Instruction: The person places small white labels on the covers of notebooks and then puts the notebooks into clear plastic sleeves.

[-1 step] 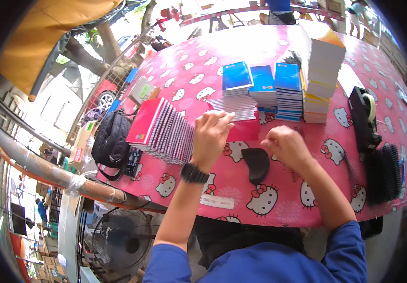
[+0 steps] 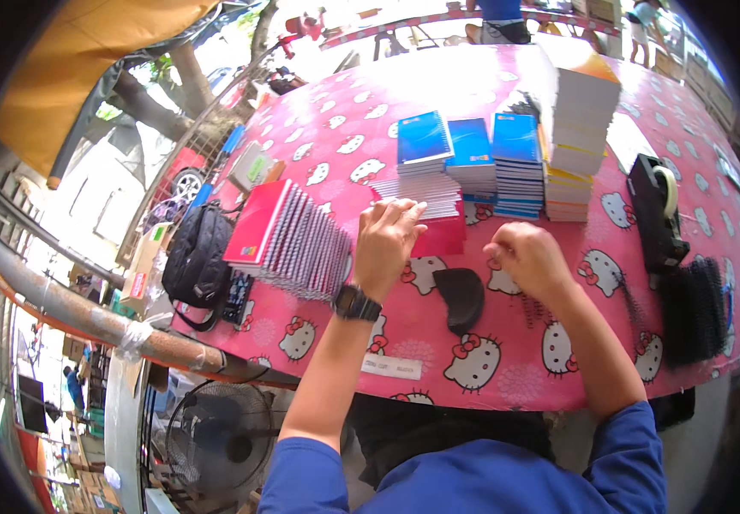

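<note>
In the centre of the frame the left hand (image 2: 385,248), a dark watch (image 2: 357,303) at its wrist, reaches over the near left part of a red notebook (image 2: 445,236), which lies below a fanned pile of white pages (image 2: 425,195). Its fingers are bent and close together; whether they pinch the notebook cannot be told. Right of centre, the right hand (image 2: 531,259) is held with its fingers curled in; whether something sits between them cannot be told. Between and just below the hands, a black curved object (image 2: 461,300) lies on the pink patterned surface (image 2: 520,377). A slanting stack of red spiral notebooks (image 2: 288,240) stands left of centre, beside a black bag (image 2: 201,257). Blue notebooks (image 2: 517,141) stand in piles at upper centre, next to a tall stack of white-edged books (image 2: 582,120). A black tape dispenser (image 2: 654,218) and a black bristly bundle (image 2: 694,313) fill the right side.
</note>
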Tool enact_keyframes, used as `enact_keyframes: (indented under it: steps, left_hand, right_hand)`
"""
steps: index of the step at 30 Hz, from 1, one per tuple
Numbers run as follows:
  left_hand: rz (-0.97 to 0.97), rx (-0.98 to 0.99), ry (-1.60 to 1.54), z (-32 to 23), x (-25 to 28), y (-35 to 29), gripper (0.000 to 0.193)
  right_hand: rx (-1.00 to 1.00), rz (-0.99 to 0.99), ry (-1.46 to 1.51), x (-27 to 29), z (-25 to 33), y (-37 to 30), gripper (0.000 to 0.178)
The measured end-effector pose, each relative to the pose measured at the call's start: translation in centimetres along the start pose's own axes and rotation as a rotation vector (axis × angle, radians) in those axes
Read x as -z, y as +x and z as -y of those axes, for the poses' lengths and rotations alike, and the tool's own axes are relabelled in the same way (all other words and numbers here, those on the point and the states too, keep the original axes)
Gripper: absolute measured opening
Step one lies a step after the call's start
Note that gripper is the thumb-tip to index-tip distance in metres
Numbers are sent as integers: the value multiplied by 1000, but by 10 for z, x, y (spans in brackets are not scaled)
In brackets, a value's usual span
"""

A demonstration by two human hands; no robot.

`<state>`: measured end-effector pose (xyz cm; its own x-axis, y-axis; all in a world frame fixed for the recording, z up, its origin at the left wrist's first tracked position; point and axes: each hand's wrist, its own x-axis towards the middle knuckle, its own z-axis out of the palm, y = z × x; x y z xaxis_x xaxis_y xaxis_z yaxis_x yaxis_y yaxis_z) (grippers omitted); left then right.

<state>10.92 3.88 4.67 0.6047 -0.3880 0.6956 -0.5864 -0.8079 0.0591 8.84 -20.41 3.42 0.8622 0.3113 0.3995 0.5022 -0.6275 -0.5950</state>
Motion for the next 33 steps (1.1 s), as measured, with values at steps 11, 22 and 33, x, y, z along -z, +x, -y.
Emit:
enact_keyframes:
  steps: [11, 22, 33]
  left_hand:
    - [71, 353, -427, 1, 2, 13, 10]
    - [232, 347, -416, -75, 68, -102, 19]
    - [193, 243, -384, -80, 65, -108, 29]
  right_hand:
    - [-382, -96, -223, 7, -81, -35, 30]
    - [-49, -44, 169, 10, 2, -37, 27]
    - [62, 297, 477, 6, 44, -64, 17]
